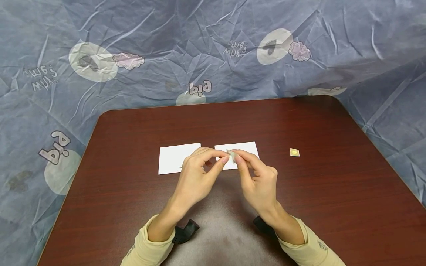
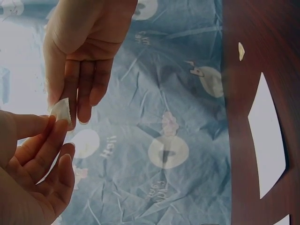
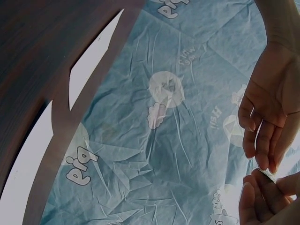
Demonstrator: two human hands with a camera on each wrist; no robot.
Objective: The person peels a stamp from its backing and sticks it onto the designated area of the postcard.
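Both hands meet above the table, thumb and index finger of each at a small pale packet (image 1: 232,155) with a serrated edge. In the head view my left hand (image 1: 199,171) pinches its left side, while my right hand (image 1: 259,179) pinches the right side. The left wrist view shows the packet (image 2: 62,110) upright between the fingertips, its lower part covered by them. Only a thin sliver of the packet (image 3: 267,175) shows in the right wrist view. What it contains cannot be seen.
Beneath and beyond the hands, two white cards (image 1: 176,157) (image 1: 244,148) lie side by side on the dark red-brown table (image 1: 133,199). A small gold square (image 1: 294,152) with a round middle lies to the right. Behind the table hangs a wrinkled blue printed sheet (image 1: 199,40).
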